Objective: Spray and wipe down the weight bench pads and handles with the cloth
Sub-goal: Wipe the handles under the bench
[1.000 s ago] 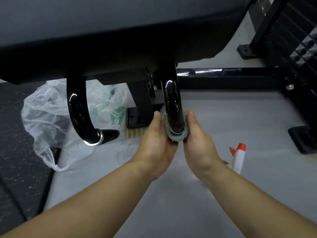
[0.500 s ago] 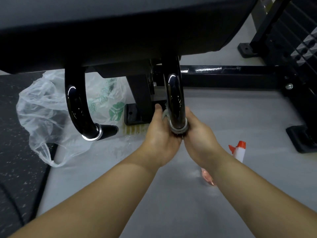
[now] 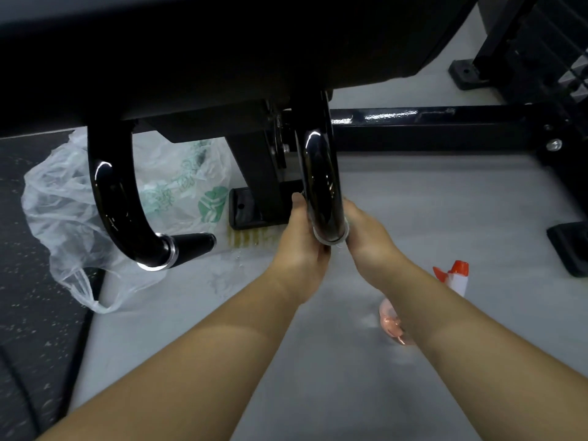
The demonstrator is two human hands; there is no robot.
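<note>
The glossy black curved steel handle (image 3: pixel 319 173) hangs under the dark bench pad (image 3: pixel 222 43). The left hand (image 3: pixel 302 240) and right hand (image 3: pixel 366 240) have slid down to its chrome-ringed lower end and clasp it, fingers curled beneath. The grey-green cloth, visible a second ago, is now hidden between the palms. A red-capped spray bottle (image 3: pixel 456 276) lies just beside the right forearm.

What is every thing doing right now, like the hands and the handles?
Left hand: grips the right handle at its lower end.
Right hand: grips the same end from the other side.
Right handle: held between both hands.
Left handle: free, untouched.
Spray bottle: on the floor, not held.
Plastic bag: crumpled on the floor.
</note>
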